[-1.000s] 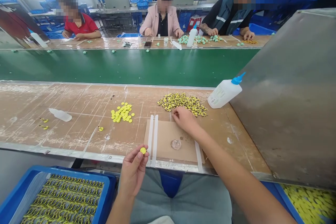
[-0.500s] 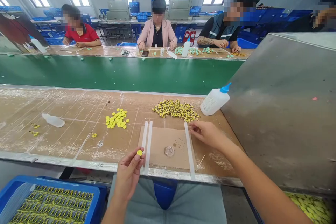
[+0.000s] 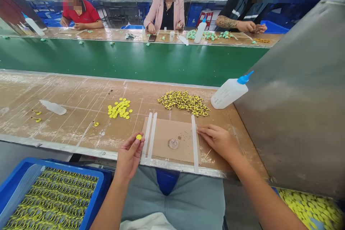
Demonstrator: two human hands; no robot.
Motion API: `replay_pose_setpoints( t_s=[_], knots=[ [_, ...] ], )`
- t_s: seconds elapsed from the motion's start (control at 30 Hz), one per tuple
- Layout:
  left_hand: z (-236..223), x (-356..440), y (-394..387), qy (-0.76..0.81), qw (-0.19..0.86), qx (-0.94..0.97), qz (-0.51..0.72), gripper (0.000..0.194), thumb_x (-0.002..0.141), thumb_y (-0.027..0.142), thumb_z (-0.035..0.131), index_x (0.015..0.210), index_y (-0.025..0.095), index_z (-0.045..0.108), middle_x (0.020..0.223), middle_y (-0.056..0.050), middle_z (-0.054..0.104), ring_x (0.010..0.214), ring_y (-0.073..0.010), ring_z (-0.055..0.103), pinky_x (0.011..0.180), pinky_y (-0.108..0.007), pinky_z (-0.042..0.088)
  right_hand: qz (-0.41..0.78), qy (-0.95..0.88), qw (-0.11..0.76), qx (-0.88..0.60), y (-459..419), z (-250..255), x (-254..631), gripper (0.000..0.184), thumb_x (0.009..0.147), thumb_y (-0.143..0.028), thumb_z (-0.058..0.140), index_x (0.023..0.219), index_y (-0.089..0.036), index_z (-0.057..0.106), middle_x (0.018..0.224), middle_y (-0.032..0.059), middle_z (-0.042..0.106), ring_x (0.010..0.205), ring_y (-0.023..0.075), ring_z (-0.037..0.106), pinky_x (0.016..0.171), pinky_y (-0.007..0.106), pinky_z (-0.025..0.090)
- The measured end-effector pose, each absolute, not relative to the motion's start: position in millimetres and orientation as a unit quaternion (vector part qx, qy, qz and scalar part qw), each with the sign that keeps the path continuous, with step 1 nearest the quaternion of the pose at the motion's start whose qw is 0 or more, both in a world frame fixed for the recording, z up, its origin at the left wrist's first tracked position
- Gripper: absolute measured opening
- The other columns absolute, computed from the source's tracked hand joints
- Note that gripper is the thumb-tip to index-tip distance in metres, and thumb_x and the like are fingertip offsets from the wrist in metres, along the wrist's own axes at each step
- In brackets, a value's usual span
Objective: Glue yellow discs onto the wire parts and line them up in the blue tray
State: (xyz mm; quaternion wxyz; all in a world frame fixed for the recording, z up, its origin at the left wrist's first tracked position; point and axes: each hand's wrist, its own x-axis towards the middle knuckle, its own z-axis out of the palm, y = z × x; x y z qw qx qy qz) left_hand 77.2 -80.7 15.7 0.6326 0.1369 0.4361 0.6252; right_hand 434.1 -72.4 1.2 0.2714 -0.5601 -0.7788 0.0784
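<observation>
Between the thumb and fingers of my left hand (image 3: 130, 154) is a small round yellow disc (image 3: 139, 137), held just left of the cardboard sheet (image 3: 167, 129). My right hand (image 3: 219, 140) is at the sheet's right edge, beside a strip of white tape (image 3: 194, 143). Its fingertips are pressed together; anything between them is too small to make out. On the sheet stands a small clear round dish (image 3: 173, 143). A heap of small yellow-and-black pieces (image 3: 183, 102) lies behind the sheet, and a pile of yellow discs (image 3: 119, 108) to its left.
A white bottle with a blue nozzle (image 3: 229, 93) stands tilted near the metal panel (image 3: 302, 97). A small white bottle (image 3: 53, 107) lies at left. A blue crate (image 3: 101, 187) of finished-looking pieces sits low left. Beyond the green belt (image 3: 161, 59), several people work.
My view has tilted down. My left hand still holds the yellow disc and sits slightly further left and up. The right hand's fingers have drawn closer together by the sheet's right edge.
</observation>
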Motion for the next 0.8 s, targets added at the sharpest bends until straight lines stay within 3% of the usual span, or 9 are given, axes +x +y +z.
replay_pose_setpoints(
  t_s=[0.2, 0.5, 0.8],
  knots=[
    [10.0, 80.0, -80.4, 0.429, 0.636, 0.166, 0.62, 0.038, 0.06, 0.021, 0.097, 0.095, 0.018, 0.081, 0.102, -0.008, 0.08, 0.08, -0.0111, 0.076, 0.076, -0.013, 0.06, 0.072, -0.738, 0.351, -0.572, -75.4, -5.1, 433.0, 0.023, 0.098, -0.043, 0.064, 0.096, -0.025, 0.078, 0.094, 0.0053, 0.079, 0.083, 0.0229, 0.075, 0.08, 0.036, 0.06],
    [10.0, 90.1, -81.3, 0.41, 0.667, 0.191, 0.592, 0.037, 0.063, 0.024, 0.096, 0.097, 0.018, 0.081, 0.104, -0.009, 0.079, 0.083, -0.0124, 0.076, 0.075, -0.014, 0.061, 0.118, -0.74, 0.352, -0.561, -79.2, -6.4, 433.3, 0.022, 0.1, -0.038, 0.059, 0.103, -0.028, 0.078, 0.105, 0.0029, 0.078, 0.095, 0.0227, 0.073, 0.088, 0.038, 0.059],
    [10.6, 90.7, -80.6, 0.394, 0.678, 0.187, 0.592, 0.037, 0.062, 0.022, 0.097, 0.095, 0.018, 0.082, 0.1, -0.009, 0.08, 0.08, -0.014, 0.077, 0.075, -0.016, 0.061, 0.082, -0.755, 0.318, -0.567, -67.3, -1.2, 432.3, 0.023, 0.099, -0.038, 0.059, 0.099, -0.024, 0.077, 0.099, 0.0059, 0.078, 0.085, 0.0234, 0.073, 0.08, 0.036, 0.059]
  ],
)
